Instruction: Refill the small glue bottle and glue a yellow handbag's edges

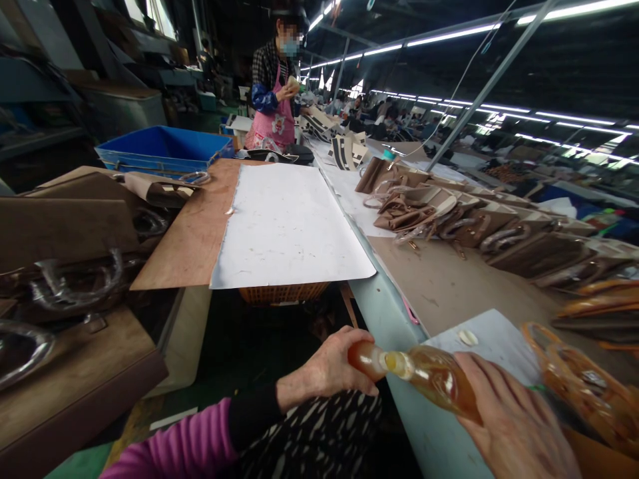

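Note:
My left hand [332,366] is closed around a small rounded bottle of amber liquid [366,360]. My right hand [514,412] grips a larger clear plastic bottle [442,376], also with amber liquid inside, tilted almost level. The necks of the two bottles meet, or nearly so, above the table edge; whether liquid is passing between them I cannot tell. A round whitish cap [468,338] lies on a white sheet [492,326] just beyond my right hand. Close to that hand is an orange-brown handbag [589,386] with looped handles.
Brown handbags with plastic-wrapped handles line the right table [464,219] and more handbags [64,226] are piled at left. Ahead lies a white paper sheet [294,226] on a wooden board [184,253]. Beyond are a blue bin [164,150] and a standing co-worker [277,100] in a pink apron.

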Demonstrator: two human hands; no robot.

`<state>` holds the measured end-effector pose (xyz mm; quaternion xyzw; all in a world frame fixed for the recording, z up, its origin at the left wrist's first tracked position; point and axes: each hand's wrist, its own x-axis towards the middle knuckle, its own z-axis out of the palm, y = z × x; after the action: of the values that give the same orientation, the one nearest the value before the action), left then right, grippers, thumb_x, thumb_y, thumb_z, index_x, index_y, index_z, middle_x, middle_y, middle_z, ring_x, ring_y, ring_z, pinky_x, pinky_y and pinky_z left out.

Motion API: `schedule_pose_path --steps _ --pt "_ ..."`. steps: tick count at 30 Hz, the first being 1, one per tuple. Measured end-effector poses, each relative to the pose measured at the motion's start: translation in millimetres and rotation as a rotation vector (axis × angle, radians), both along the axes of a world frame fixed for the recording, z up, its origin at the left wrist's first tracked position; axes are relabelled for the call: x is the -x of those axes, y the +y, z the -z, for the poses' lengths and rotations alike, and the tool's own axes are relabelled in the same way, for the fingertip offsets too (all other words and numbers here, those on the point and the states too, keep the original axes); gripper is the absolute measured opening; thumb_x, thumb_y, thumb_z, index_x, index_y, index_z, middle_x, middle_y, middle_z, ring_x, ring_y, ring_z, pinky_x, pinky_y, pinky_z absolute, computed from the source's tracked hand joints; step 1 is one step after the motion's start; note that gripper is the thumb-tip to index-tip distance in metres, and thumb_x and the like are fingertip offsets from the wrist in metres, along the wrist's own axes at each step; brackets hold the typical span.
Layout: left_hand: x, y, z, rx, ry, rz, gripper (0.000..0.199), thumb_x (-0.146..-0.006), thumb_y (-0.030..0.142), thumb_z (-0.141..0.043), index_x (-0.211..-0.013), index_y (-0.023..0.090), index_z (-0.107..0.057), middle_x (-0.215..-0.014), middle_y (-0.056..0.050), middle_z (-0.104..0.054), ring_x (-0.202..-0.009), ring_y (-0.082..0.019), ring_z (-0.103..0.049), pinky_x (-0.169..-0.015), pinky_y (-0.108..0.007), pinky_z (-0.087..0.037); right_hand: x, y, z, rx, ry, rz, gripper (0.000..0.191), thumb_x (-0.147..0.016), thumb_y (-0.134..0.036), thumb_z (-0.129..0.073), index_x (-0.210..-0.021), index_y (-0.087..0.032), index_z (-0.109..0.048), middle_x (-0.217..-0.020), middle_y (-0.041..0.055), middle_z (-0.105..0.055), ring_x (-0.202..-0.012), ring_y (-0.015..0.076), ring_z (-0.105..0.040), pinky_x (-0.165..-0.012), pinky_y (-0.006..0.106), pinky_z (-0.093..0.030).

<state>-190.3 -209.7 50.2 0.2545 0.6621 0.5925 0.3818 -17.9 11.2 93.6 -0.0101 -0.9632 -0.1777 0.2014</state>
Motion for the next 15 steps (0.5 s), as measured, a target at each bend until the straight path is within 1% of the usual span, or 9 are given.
schedule_pose_path --steps 3,7,11,15 --pt "6.9 -2.3 -3.4 0.009 0.034 0.077 0.074 -0.044 0.03 -0.095 -0.112 0.021 -0.07 -0.115 -0.004 -0.056 -0.105 -0.027 -0.057 -0.093 -0.038 -0.047 -1.8 5.6 3.2 0.011 -0.02 -0.02 0.052 -0.08 -0.015 -0.045 -0.132 -0.015 -0.046 -0.115 0.0142 -0.065 -0.097 0.0304 -0.062 -0.08 0.042 -0.047" --pt "11.6 -3.1 -4.7 0.036 0.072 0.154 0.075 -0.043 0.031 -0.095 -0.113 0.021 -0.071 -0.117 -0.005 -0.057 -0.108 -0.029 -0.056 -0.095 -0.039 -0.046 -4.4 10.3 0.9 0.034 -0.057 -0.047 0.055 -0.078 -0.014 -0.048 -0.133 -0.017 -0.046 -0.118 0.0123 -0.065 -0.101 0.0292 -0.062 -0.082 0.041 -0.047" --pt "12.3 -3.6 -4.7 0.058 0.073 0.195 0.073 -0.043 0.031 -0.094 -0.112 0.022 -0.071 -0.117 -0.005 -0.058 -0.107 -0.029 -0.058 -0.092 -0.038 -0.046 -5.4 13.5 -2.5 0.063 -0.076 -0.066 0.057 -0.077 -0.012 -0.048 -0.133 -0.02 -0.047 -0.117 0.0088 -0.066 -0.099 0.0277 -0.063 -0.083 0.04 -0.047" --pt "12.6 -4.6 -2.1 0.05 0.058 0.22 0.073 -0.042 0.031 -0.095 -0.111 0.021 -0.072 -0.117 -0.006 -0.058 -0.106 -0.029 -0.058 -0.09 -0.037 -0.047 -6.1 15.1 -1.4 0.05 -0.081 -0.089 0.054 -0.079 -0.012 -0.048 -0.132 -0.019 -0.048 -0.117 0.0098 -0.066 -0.099 0.0282 -0.063 -0.083 0.041 -0.047"
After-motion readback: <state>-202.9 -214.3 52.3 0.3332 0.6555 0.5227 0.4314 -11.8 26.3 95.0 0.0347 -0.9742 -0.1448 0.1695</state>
